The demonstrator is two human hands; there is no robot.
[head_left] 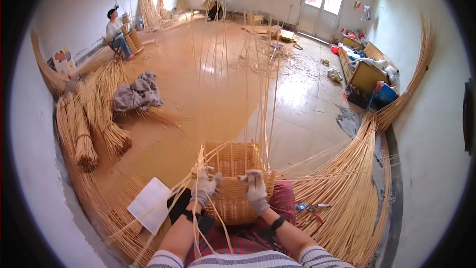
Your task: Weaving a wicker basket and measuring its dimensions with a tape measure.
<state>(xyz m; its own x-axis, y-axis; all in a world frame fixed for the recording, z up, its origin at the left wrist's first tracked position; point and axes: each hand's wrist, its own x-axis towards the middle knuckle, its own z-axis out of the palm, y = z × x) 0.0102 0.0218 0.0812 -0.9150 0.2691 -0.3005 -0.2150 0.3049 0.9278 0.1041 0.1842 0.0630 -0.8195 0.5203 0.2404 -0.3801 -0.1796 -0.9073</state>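
Note:
A half-woven wicker basket (pixel 233 203) rests on my lap over red plaid cloth, with long upright canes rising from it. My left hand (pixel 206 186), in a pale glove, is closed on pale cane strands (pixel 198 166) at the basket's left side; loose strands trail down past my wrist. My right hand (pixel 255 191), also gloved, has its fingers bent onto the woven rim at the right of the basket, gripping there. Red-handled pliers (pixel 316 216) and a small blue tool (pixel 301 207) lie beside me on the right. A white sheet (pixel 148 206) lies left of my legs.
Cane bundles (pixel 84 149) and grey cloth (pixel 136 94) lie left; long canes (pixel 347 178) spread right. A seated person (pixel 116 32) with a basket is at back left, another (pixel 216 7) below the window. A cluttered wooden bench (pixel 367 74) lines the right wall; scraps litter the floor.

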